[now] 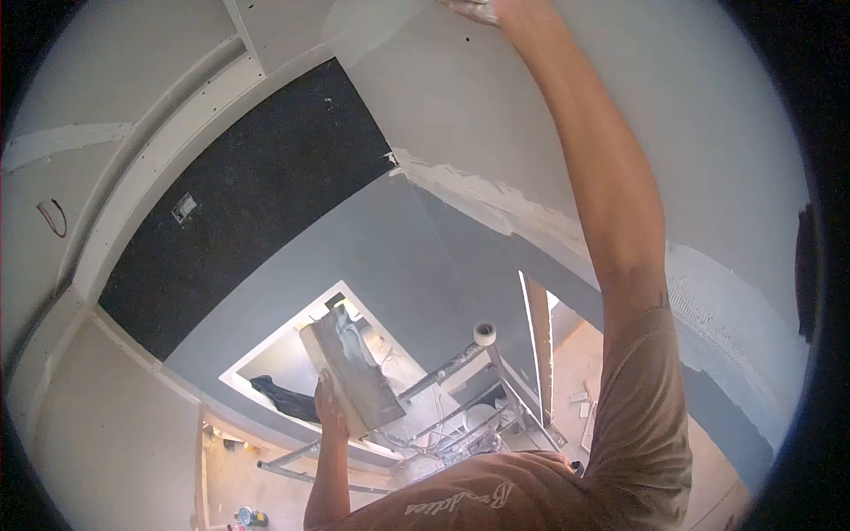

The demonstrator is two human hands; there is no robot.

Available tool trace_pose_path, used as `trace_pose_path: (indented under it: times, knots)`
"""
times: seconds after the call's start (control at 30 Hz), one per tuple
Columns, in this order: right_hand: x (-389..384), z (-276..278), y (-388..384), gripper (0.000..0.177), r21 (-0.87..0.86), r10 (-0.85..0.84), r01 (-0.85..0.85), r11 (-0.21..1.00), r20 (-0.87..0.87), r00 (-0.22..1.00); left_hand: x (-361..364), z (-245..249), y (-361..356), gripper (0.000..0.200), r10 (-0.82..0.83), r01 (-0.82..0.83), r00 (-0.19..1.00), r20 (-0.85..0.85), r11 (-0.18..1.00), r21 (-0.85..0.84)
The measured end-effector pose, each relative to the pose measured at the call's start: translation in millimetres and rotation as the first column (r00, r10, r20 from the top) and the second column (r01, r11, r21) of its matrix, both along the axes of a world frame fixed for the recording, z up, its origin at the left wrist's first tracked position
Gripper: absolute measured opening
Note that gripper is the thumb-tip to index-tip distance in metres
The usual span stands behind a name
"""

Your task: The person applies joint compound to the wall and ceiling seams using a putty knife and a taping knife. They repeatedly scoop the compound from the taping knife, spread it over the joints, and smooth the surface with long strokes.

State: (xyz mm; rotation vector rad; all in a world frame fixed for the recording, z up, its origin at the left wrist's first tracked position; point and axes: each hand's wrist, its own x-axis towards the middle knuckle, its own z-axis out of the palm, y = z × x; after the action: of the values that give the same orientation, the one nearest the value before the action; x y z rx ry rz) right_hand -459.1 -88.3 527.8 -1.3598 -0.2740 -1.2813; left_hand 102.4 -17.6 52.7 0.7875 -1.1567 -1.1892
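Observation:
My left hand [328, 404] is closed on the edge of a flat rectangular plasterer's board [376, 380], held tilted at chest height. Grey-white joint compound [347, 334] is smeared across part of its face. High overhead, my right arm stretches up along the grey ceiling panel [496, 97]. My right hand [478, 9] is cut off by the upper frame edge and is coated in white compound. Its visible fingers look bent; what they hold is out of sight. A pale, damp-looking smear [376, 31] lies on the panel to its left.
Below me stands a metal scaffold frame [443, 372] with a roll of tape [484, 334] on a post. A white-framed opening [239, 372] is in the blue-grey wall [354, 239]. Loose wires [55, 218] hang at left; a can [251, 516] stands on the floor.

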Motion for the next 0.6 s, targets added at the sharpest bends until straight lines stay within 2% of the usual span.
trace_pose_path:
  times: [0.03, 0.1, 0.13, 0.2, 0.23, 0.27, 0.3, 0.33, 0.37, 0.4, 0.43, 0.47, 0.5, 0.53, 0.57, 0.6]
  knots:
    - [0, -3, 16, 0.014, 0.001, 0.001, -0.001, 1.000, -0.004, 1.000, -2, 1, -2, 0.057, 0.001, -0.001, 1.000, -0.004, 1.000, 0.001]
    - [4, -16, 50, 0.015, 0.062, -0.221, 0.215, 0.975, 0.127, 0.967, -15, 14, 1, 0.056, -0.032, 0.034, 0.996, 0.089, 0.999, -0.010]
    - [3, -29, 56, 0.015, 0.063, -0.217, 0.211, 0.975, 0.123, 0.968, -25, 23, 5, 0.056, -0.028, 0.029, 0.996, 0.085, 1.000, -0.009]
    - [1, -55, 73, 0.019, 0.045, -0.338, 0.336, 0.941, 0.079, 0.938, -48, 39, 11, 0.051, -0.110, 0.112, 0.993, -0.036, 0.992, 0.058]
    - [3, -68, 83, 0.022, 0.032, -0.397, 0.396, 0.918, 0.057, 0.916, -50, 38, 7, 0.051, -0.111, 0.113, 0.993, -0.045, 0.992, 0.058]
    - [17, -77, 95, 0.025, 0.015, -0.457, 0.457, 0.890, 0.036, 0.889, -47, 39, -1, 0.049, -0.236, 0.251, 0.960, -0.148, 0.964, 0.090]
    - [42, -99, 117, 0.033, -0.063, -0.678, 0.675, 0.735, -0.094, 0.729, -52, 40, -5, 0.047, -0.352, 0.388, 0.901, -0.253, 0.916, 0.106]
    - [68, -128, 140, 0.042, -0.173, -0.845, 0.831, 0.529, -0.194, 0.498, -60, 40, -9, 0.047, -0.358, 0.394, 0.896, -0.262, 0.914, 0.100]
    - [84, -164, 142, 0.049, -0.254, -0.869, 0.834, 0.489, -0.216, 0.444, -71, 45, -10, 0.046, -0.285, 0.320, 0.936, -0.206, 0.934, 0.160]
    - [113, -187, 158, 0.057, -0.256, -0.890, 0.896, 0.364, -0.380, 0.253, -85, 51, -13, 0.045, -0.210, 0.237, 0.967, -0.141, 0.947, 0.217]
    - [123, -245, 126, 0.063, -0.296, -0.888, 0.842, 0.451, -0.245, 0.390, -104, 55, -12, 0.048, -0.228, 0.272, 0.948, -0.222, 0.942, 0.196]
    - [141, -274, 121, 0.064, -0.511, -0.917, 0.762, 0.398, -0.235, 0.322, -112, 49, -18, 0.048, -0.236, 0.281, 0.945, -0.226, 0.941, 0.192]
    - [163, -305, 127, 0.063, -0.617, -0.921, 0.684, 0.388, -0.236, 0.309, -115, 39, -29, 0.049, -0.280, 0.311, 0.943, -0.180, 0.934, 0.176]
    - [178, -333, 133, 0.067, -0.727, -0.928, 0.587, 0.355, -0.348, 0.131, -116, 30, -35, 0.050, -0.320, 0.339, 0.938, -0.133, 0.927, 0.162]
    - [188, -356, 135, 0.071, -0.817, -0.906, 0.464, 0.343, -0.418, -0.066, -118, 26, -38, 0.050, -0.349, 0.395, 0.912, -0.216, 0.889, 0.233]
    - [192, -370, 141, 0.071, -0.818, -0.906, 0.464, 0.340, -0.417, -0.072, -122, 26, -36, 0.050, -0.354, 0.400, 0.910, -0.217, 0.887, 0.231]
